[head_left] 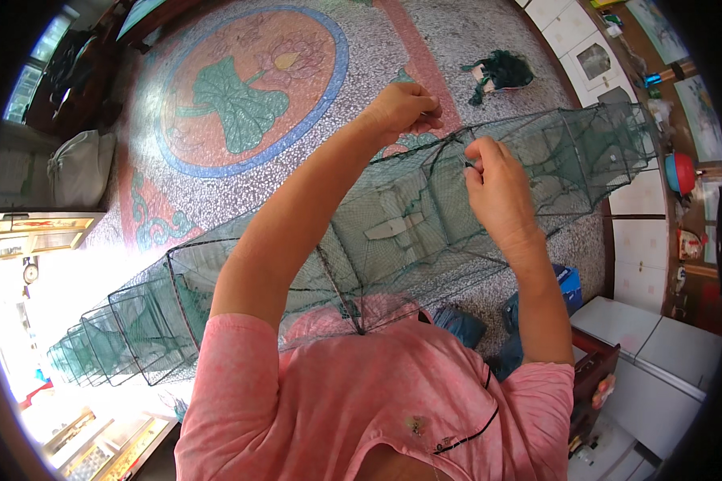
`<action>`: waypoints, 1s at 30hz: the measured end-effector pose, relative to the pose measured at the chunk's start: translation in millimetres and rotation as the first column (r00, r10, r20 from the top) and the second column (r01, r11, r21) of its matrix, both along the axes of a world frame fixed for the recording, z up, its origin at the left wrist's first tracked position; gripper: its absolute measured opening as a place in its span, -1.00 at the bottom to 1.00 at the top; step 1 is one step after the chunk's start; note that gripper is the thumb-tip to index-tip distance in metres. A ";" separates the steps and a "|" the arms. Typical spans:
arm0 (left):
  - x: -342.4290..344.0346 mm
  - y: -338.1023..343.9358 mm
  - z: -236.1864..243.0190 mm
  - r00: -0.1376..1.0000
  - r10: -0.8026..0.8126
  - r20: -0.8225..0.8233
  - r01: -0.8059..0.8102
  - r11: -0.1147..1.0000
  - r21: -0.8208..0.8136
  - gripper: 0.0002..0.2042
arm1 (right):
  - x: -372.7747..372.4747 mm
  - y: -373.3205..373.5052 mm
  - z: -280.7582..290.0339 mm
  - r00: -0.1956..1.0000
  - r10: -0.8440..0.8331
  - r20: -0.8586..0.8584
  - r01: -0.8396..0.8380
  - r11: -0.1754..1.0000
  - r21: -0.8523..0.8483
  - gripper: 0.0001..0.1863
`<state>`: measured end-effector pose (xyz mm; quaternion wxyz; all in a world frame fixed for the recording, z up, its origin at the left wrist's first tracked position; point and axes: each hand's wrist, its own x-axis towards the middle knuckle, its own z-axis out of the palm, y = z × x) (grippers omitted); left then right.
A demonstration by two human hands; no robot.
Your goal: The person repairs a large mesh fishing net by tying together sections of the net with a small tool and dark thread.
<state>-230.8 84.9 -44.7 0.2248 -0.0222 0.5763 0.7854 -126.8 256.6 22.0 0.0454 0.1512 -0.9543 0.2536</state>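
Observation:
A long green net trap [393,224] with rectangular wire frames stretches across my lap, from the lower left to the upper right. My left hand [403,107] is raised above its top edge with fingers pinched shut on a thin dark cord or mesh strand. My right hand [493,180] is close beside it, fingers closed on the netting at the same top edge. Both forearms reach up from my pink shirt [361,401].
The floor is speckled terrazzo with a round lotus inlay [249,88]. A bundle of dark green netting [501,72] lies at the far right. White cabinets [658,353] stand at the right, a grey sack [80,168] at the left.

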 end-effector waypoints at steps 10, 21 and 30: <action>12.1 4.8 -7.0 0.996 -0.075 0.056 0.079 0.994 -0.075 -0.87 | -14.7 -20.6 -31.4 0.988 -0.063 -0.142 0.041 0.987 -0.156 -0.75; 24.5 21.7 5.3 0.913 0.184 -0.364 -0.269 0.943 -0.198 -0.81 | -33.5 -38.5 -12.9 0.965 -0.056 -0.258 0.123 0.960 0.251 -0.87; 13.2 8.9 -0.9 0.983 0.169 -0.067 -0.161 0.982 0.103 -0.85 | -75.6 -17.5 -13.1 0.999 -0.043 0.031 0.045 0.997 -0.070 -0.77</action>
